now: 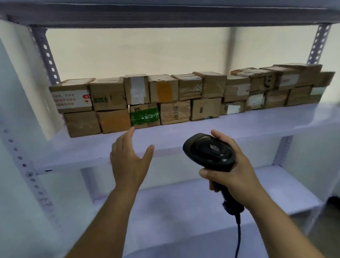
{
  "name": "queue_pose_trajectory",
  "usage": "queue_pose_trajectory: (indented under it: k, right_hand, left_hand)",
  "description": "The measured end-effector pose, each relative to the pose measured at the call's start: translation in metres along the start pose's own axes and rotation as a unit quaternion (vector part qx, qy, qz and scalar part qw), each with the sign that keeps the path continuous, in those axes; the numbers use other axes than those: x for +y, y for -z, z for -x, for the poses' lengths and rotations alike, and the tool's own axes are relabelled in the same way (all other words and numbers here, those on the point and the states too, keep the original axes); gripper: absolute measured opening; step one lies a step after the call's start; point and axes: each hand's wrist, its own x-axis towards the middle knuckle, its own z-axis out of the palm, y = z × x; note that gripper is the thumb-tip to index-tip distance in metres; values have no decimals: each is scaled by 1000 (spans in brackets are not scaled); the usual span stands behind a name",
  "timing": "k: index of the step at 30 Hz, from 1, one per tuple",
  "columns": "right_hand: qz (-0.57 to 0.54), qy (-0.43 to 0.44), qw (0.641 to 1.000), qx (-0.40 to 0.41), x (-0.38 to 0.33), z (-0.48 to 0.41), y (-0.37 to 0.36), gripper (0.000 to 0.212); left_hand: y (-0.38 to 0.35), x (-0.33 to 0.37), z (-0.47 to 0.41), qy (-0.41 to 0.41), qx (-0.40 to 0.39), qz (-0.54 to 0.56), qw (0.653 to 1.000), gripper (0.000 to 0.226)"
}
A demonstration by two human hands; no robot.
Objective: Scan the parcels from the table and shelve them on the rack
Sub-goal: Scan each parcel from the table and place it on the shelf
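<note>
- Brown cardboard parcels [187, 93]: stacked two-high at the back of the pale lilac metal rack shelf [246, 124].
- Left hand [130, 164]: empty, fingers straight, thumb splayed, by the shelf front. A nudge could topple the stack.
- Right hand [236, 173]: fingers curled round the black corded scanner [207, 151].

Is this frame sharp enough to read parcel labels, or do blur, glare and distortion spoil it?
Head view: soft throughout, labels on the parcels unreadable; rack uprights smeared; wide-angle lens bows the shelf; small glare spot on the barcode scanner in the right hand.
</note>
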Motion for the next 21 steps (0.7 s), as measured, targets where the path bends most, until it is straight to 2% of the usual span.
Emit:
queue_pose_trajectory:
  k: [10,21]
  right_hand:
    - [14,-59,994,92,19,119,127,85]
    - [40,-80,960,264,12,242,265,88]
  left_hand:
    - [-108,109,158,-83,-185,-1,979,68]
    - [-206,243,282,-186,-322,91,924,67]
